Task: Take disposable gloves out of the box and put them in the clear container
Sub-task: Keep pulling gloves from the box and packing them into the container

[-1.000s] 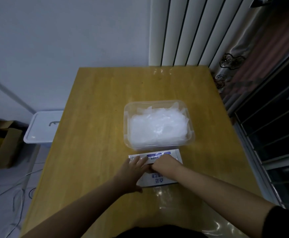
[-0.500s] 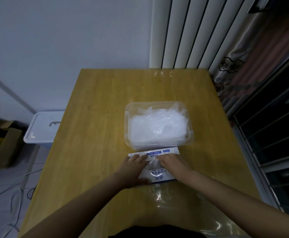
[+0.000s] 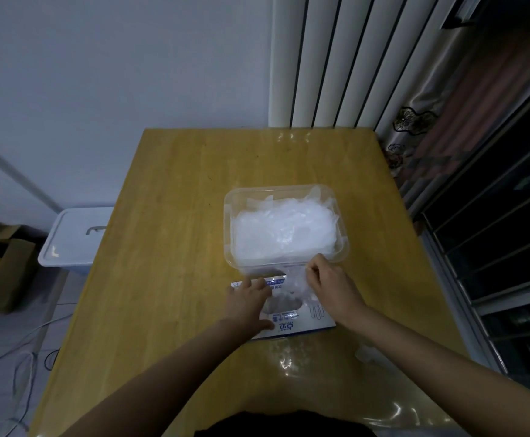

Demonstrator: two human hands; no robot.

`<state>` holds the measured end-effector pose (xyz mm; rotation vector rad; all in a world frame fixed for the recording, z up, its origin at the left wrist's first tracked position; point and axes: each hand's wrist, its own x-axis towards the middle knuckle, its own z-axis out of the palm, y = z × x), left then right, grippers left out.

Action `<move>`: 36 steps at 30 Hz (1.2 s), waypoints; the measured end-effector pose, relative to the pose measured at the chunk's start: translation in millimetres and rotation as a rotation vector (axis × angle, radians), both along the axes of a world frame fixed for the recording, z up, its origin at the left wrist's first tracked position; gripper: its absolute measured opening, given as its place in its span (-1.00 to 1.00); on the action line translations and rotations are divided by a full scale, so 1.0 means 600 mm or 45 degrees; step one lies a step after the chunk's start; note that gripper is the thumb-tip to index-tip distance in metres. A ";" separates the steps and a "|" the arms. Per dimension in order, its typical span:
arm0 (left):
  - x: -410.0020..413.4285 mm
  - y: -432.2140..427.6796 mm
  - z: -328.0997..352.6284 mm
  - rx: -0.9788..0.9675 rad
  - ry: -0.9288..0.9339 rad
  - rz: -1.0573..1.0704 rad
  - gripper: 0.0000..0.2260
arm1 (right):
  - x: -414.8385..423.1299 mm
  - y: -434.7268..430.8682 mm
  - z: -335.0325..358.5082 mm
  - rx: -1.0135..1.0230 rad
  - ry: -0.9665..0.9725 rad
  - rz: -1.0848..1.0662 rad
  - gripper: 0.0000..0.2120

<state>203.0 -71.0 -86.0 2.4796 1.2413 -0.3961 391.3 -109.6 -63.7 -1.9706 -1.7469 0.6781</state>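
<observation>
A pale wall (image 3: pixel 115 74) is filling the background, with a white ribbed radiator (image 3: pixel 336 58) standing at 12 o'clock and a patterned curtain (image 3: pixel 465 121) hanging at 2 o'clock. A yellow wooden table (image 3: pixel 169 279) is stretching away from the person. On the floor at 9 o'clock of the table, a white lidded storage bin (image 3: pixel 74 238) is sitting beside a cardboard box (image 3: pixel 2 266), and thin cables (image 3: pixel 21 367) are trailing at 8 o'clock.

Right of the table's middle, the clear container (image 3: pixel 229 216) is standing open and holding a heap of gloves (image 3: pixel 284 230), translucent white and nearly reaching the rim. At 6 o'clock of the container, just beside its near wall, the glove box (image 3: pixel 292 326) is lying flat, white with blue print, its opening facing up.

The left hand (image 3: pixel 248 302) is pressing down on the box's left part, fingers fairly straight and spread slightly apart, thumb lying along the near side. The right hand (image 3: pixel 333 288) is hovering above the box's far right corner, close to the container's near rim, with its fingers curled and pinching a disposable glove (image 3: pixel 295 283). This thin glove is stretching from the box's opening up to the fingertips, partly out of the box and not yet inside the container.
</observation>
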 end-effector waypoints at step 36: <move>0.040 0.064 0.164 0.273 -0.911 -0.032 -0.62 | 0.017 0.062 0.139 -0.137 0.000 0.429 -0.66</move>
